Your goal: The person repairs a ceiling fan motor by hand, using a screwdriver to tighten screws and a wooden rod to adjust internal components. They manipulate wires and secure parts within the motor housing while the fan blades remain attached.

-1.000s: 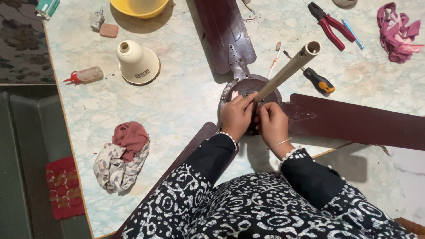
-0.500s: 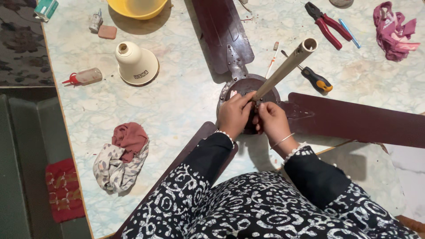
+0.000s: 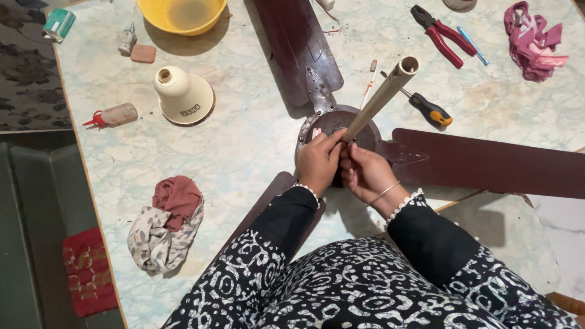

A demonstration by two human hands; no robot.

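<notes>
A dark brown ceiling fan lies on the marbled table, its round motor hub (image 3: 326, 122) in the middle and blades (image 3: 487, 161) spreading out. A beige metal rod (image 3: 381, 97) rises from the hub toward the camera. My left hand (image 3: 318, 161) and my right hand (image 3: 367, 172) are both closed around the base of the rod where it meets the hub. The fingertips and the joint itself are hidden by the hands.
A cream bell-shaped cover (image 3: 183, 95), small oil bottle (image 3: 113, 115), yellow bowl (image 3: 181, 14), red pliers (image 3: 443, 34), black and orange screwdriver (image 3: 426, 108), blue pen (image 3: 472, 44), pink rag (image 3: 534, 38) and a bundle of cloths (image 3: 166, 222) lie on the table. The table edge (image 3: 85, 176) runs down the left.
The hands stay at the rod's base with small finger shifts. The view has shifted slightly; nothing else has moved.
</notes>
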